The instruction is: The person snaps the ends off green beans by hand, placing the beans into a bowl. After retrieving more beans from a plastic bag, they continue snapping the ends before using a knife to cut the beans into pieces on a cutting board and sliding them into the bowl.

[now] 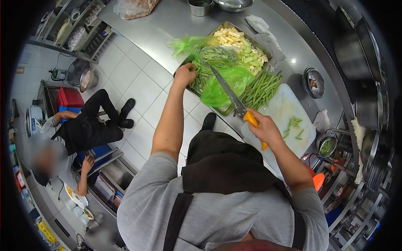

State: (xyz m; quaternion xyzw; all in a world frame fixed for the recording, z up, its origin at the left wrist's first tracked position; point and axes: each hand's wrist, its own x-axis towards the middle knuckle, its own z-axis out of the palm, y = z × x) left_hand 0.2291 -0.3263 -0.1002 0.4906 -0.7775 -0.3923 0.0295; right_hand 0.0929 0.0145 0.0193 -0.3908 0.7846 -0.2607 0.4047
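Note:
My right hand is wrapped round the orange handle of a kitchen knife, whose long blade points up and left over a green plastic bag. My left hand reaches to the left corner of a metal tray, its fingers curled down on cut green beans; the fingertips are partly hidden. Longer green beans lie at the tray's near right side, beside a white cutting board. A few short bean pieces are on the board. Pale chopped vegetable pieces fill the tray's far end.
Metal bowls stand right of the board, and a small pot with green pieces is further down. A steel container and a bag of brown food sit at the back. Another person sits at the left.

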